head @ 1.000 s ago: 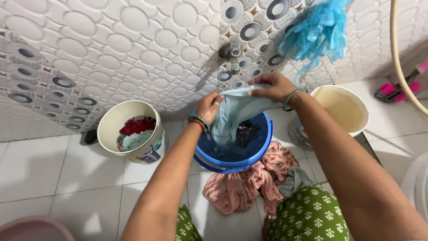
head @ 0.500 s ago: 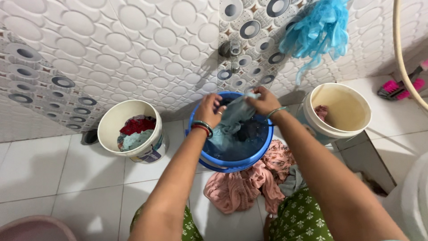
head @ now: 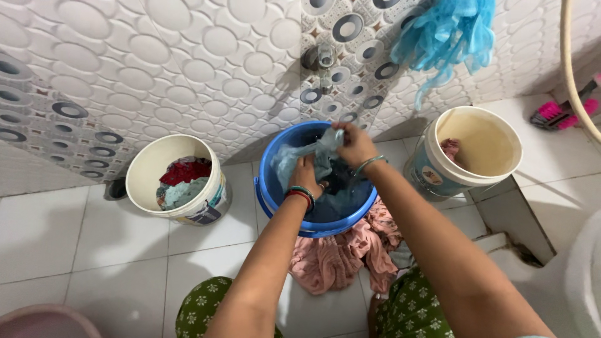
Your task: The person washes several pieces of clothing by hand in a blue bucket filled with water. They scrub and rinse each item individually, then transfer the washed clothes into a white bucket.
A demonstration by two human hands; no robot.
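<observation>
A blue bucket (head: 270, 191) of dark water stands on the tiled floor under a wall tap. Both my hands are inside its mouth, gripping a wet pale blue garment (head: 291, 159). My left hand (head: 308, 174), with bangles at the wrist, clutches the cloth low in the bucket. My right hand (head: 354, 143) pinches the cloth's upper edge near the far rim. Part of the garment bunches against the left inner wall, and dark cloth lies under the water.
A white bucket (head: 145, 168) with red and teal clothes stands left. A cream bucket (head: 504, 164) with a pink cloth stands right. Pink and grey clothes (head: 335, 260) lie heaped before the blue bucket. Tap (head: 318, 59), blue mesh scrubber (head: 447, 34), pink brush (head: 554, 114), hose (head: 573, 56).
The garment, held stretched high above the bucket a second ago, has come down into the water. Both hands dropped with it and moved closer together inside the bucket.
</observation>
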